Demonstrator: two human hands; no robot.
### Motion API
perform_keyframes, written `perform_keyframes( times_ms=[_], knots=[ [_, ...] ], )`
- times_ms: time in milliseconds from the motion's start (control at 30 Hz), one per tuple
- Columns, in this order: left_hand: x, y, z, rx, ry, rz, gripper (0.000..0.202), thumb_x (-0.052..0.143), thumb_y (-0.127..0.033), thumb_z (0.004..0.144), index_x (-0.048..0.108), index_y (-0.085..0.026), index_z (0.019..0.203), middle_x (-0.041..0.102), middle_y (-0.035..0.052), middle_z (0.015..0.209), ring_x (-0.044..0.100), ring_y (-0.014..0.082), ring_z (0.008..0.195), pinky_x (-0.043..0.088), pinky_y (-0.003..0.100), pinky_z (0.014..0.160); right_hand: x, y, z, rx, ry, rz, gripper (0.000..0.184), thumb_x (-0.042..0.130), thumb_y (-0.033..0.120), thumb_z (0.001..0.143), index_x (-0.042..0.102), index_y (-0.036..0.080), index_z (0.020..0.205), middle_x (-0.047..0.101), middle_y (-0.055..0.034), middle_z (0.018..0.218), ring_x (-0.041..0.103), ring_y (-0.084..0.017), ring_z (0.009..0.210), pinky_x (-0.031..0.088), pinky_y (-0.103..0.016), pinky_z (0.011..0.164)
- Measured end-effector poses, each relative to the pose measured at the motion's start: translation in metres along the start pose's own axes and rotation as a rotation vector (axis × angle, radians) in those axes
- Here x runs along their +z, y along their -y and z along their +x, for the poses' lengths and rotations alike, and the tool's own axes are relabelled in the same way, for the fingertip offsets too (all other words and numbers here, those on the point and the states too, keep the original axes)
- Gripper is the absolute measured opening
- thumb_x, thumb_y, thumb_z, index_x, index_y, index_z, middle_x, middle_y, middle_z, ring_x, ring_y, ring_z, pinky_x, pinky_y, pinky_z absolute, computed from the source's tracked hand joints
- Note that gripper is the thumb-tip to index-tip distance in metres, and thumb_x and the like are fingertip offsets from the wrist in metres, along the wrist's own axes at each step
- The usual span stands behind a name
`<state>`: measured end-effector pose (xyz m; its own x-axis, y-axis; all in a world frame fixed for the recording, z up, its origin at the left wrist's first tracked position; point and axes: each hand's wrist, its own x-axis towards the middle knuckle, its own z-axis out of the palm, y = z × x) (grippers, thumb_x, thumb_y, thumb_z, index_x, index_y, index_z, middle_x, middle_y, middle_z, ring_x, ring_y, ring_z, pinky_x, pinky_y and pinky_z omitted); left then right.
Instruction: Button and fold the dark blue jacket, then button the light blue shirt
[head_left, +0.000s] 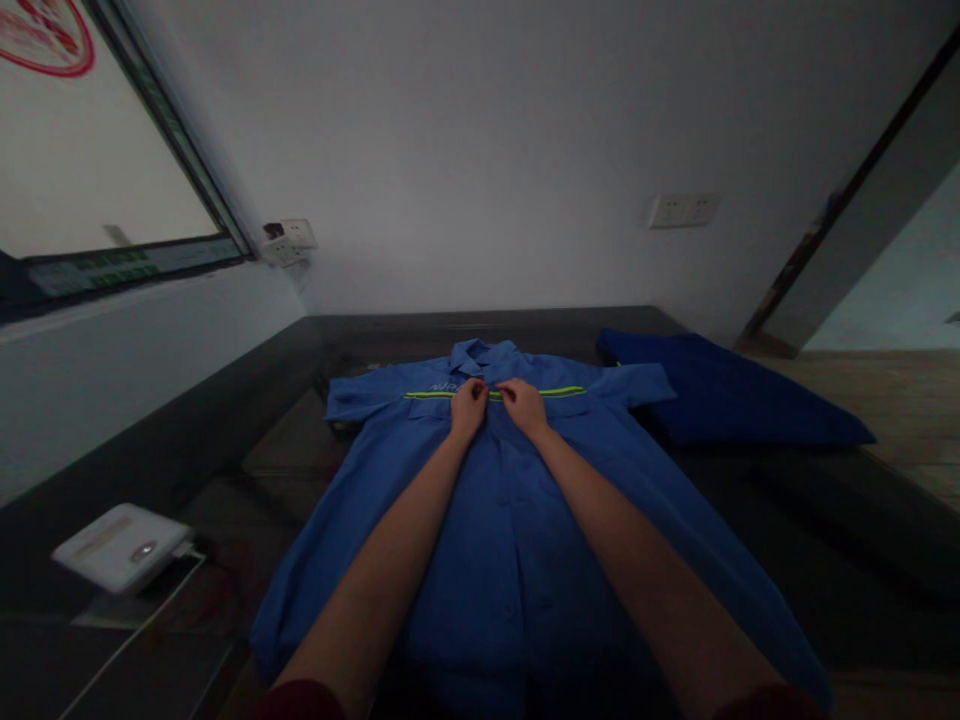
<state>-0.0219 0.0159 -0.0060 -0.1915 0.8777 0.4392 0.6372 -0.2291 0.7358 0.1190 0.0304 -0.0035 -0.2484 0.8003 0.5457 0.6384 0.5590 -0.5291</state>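
A blue short-sleeved shirt (480, 520) lies spread face up, its collar toward the wall and a yellow-green stripe across the chest. My left hand (469, 405) is closed in a pinch on the front placket, at the stripe just below the collar. Close beside it on the right, my right hand (523, 404) pinches the other side of the placket. A small gap separates the two hands. Lettering on the chest is partly covered by my left hand. Any button between the fingertips is too small to make out.
The dark table (750, 530) meets the wall at the back. A folded dark blue cloth (720, 390) lies at the right. At the left is a white box-shaped device (124, 547) with a white cable (135, 635). Wall sockets (684, 210) are above the table.
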Motion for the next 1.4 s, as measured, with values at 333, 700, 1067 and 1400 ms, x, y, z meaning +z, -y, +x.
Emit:
perform_keyframes(
  times_ms=[333, 700, 1067, 1400],
  knots=[
    [0.002, 0.005, 0.003, -0.005, 0.045, -0.021, 0.018, 0.057, -0.014, 0.082, 0.065, -0.016, 0.098, 0.071, 0.0069, 0.094, 0.065, 0.0179, 0.088, 0.048, 0.029, 0.083, -0.001, 0.002, 0.0, -0.021, 0.08, -0.066, 0.027, 0.047, 0.013, 0.088, 0.07, 0.016, 0.101, 0.068, -0.0081, 0.099, 0.06, -0.019, 0.093, 0.044, -0.029, 0.085],
    [-0.001, 0.003, 0.002, 0.021, 0.051, -0.026, 0.02, 0.057, -0.012, 0.081, 0.066, -0.017, 0.098, 0.071, 0.0057, 0.094, 0.064, 0.0175, 0.088, 0.048, 0.029, 0.083, -0.005, 0.012, -0.004, -0.02, 0.164, -0.171, 0.03, 0.044, 0.017, 0.092, 0.07, 0.021, 0.105, 0.065, -0.008, 0.1, 0.059, -0.02, 0.092, 0.043, -0.027, 0.081],
    [0.004, 0.005, 0.004, -0.004, 0.063, 0.064, 0.019, 0.056, -0.02, 0.085, 0.069, -0.017, 0.099, 0.072, 0.0071, 0.096, 0.064, 0.0185, 0.089, 0.048, 0.03, 0.082, -0.005, 0.007, -0.002, 0.074, 0.087, -0.116, 0.032, 0.044, 0.011, 0.086, 0.071, 0.019, 0.103, 0.068, -0.0084, 0.102, 0.06, -0.02, 0.094, 0.043, -0.03, 0.086],
    [0.006, 0.009, 0.002, -0.006, 0.093, 0.149, 0.021, 0.056, -0.024, 0.086, 0.069, -0.017, 0.101, 0.071, 0.0101, 0.102, 0.064, 0.0221, 0.095, 0.046, 0.033, 0.086, -0.003, 0.009, -0.004, 0.011, 0.178, -0.193, 0.033, 0.044, 0.014, 0.089, 0.07, 0.022, 0.107, 0.066, -0.0081, 0.102, 0.058, -0.02, 0.095, 0.043, -0.028, 0.084]
  ],
)
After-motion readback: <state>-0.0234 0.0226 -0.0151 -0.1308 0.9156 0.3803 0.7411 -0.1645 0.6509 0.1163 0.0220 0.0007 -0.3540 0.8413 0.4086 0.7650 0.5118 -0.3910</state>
